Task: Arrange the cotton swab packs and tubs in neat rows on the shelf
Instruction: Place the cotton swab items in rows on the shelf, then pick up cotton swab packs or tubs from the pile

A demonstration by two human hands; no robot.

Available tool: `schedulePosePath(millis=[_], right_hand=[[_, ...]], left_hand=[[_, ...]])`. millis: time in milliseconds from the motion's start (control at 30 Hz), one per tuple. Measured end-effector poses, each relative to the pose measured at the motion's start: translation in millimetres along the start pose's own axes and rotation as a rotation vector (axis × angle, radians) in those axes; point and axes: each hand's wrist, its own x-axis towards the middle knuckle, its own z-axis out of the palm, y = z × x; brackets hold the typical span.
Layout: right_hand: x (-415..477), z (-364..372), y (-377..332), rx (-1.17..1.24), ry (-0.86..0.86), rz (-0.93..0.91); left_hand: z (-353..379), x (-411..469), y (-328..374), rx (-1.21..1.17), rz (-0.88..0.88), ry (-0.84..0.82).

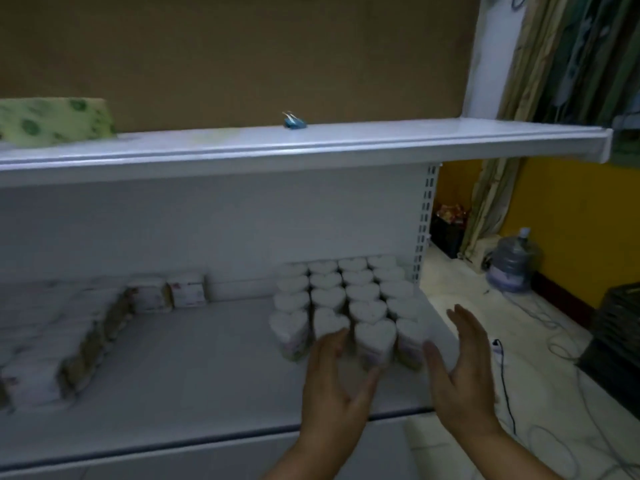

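Several white heart-shaped cotton swab tubs (349,299) stand in tight rows at the right end of the lower white shelf (194,368). Flat cotton swab packs (62,337) lie in a long row along the shelf's left side, with two more packs (166,294) upright against the back panel. My left hand (332,386) is open, fingertips touching the front tubs in the middle rows. My right hand (460,368) is open with the palm facing left, just right of the front right tub (410,341). Neither hand holds anything.
The upper shelf (311,143) carries a green spotted box (55,121) at the left and a small blue clip (294,122). Right of the shelving, the floor holds a water jug (514,265), a dark crate (613,344) and loose cables (540,375).
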Motion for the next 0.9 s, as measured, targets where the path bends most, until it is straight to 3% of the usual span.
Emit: schedulePosePath(millis=[133, 267, 400, 467, 667, 900], right_hand=[[-0.6, 43.5, -96.1, -0.016, -0.1, -0.25], [-26.8, 134.4, -209.4, -0.198, -0.542, -0.494], [-76.6, 221.8, -330.8, -0.333, -0.763, -0.696], [-104.9, 258.1, -388.5, -0.311, -0.809, -0.775], [-189.8, 358.5, -484.9, -0.27, -0.952, -0.855], [-262.1, 476.1, -528.9, -0.347, -1.132, -0.992]], left_hand=[[-99.7, 29.5, 11.0, 0.124, 0.196, 0.008], [-260.2, 61.1, 5.8, 0.488, 0.183, -0.034], [-432.7, 41.3, -44.5, 0.994, -0.01, -0.175], [-506.0, 18.6, -70.4, 1.1, -0.182, -0.186], [-639.0, -62.3, -125.3, 0.983, -0.532, -0.086], [-735.9, -101.6, -195.8, 0.905, -0.746, -0.077]])
